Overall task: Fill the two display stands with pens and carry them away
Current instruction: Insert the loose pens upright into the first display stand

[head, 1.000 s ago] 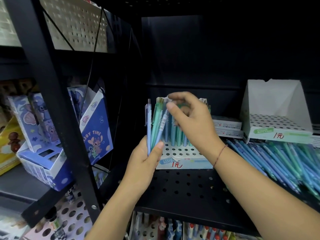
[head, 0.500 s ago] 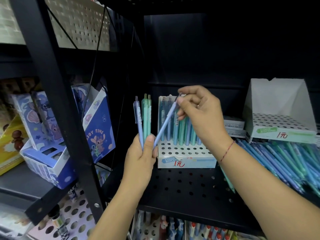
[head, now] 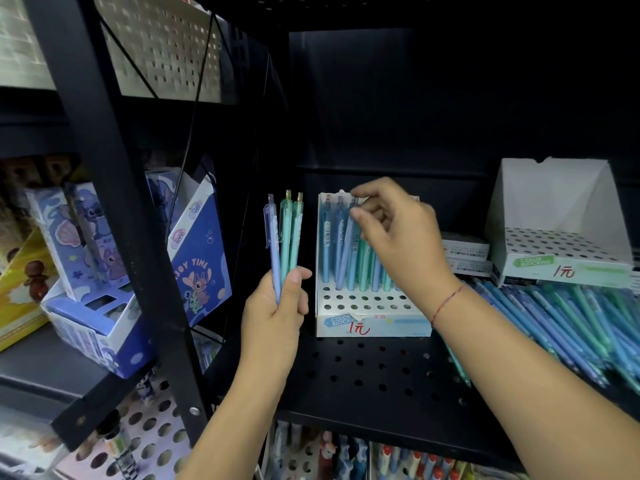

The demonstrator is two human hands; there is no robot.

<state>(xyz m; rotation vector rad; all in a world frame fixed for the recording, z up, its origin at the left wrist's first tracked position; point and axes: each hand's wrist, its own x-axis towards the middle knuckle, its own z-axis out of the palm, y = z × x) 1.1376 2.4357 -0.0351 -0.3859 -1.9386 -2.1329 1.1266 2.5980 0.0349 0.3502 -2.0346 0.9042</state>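
A white perforated display stand (head: pixel 363 306) sits on the black shelf, its back rows holding several blue and teal pens. My right hand (head: pixel 398 237) pinches the top of a blue pen (head: pixel 346 251) that leans into the stand. My left hand (head: pixel 277 306), left of the stand, grips three upright pens (head: pixel 285 237): one lilac, two teal. A second white stand (head: pixel 557 251) with no pens in it sits at the back right. Loose blue and teal pens (head: pixel 568 320) lie piled in front of it.
The black perforated shelf (head: pixel 363 372) is bare in front of the stand. A black upright post (head: pixel 114 202) stands left of my hands, with cartoon-printed boxes (head: pixel 194 258) beyond it. Small white boxes (head: pixel 465 251) are stacked between the two stands. More pens show on the shelf below.
My right hand drew a blue pen out of my left hand's bundle and carried it right and down into the stand. My left hand now holds three pens.
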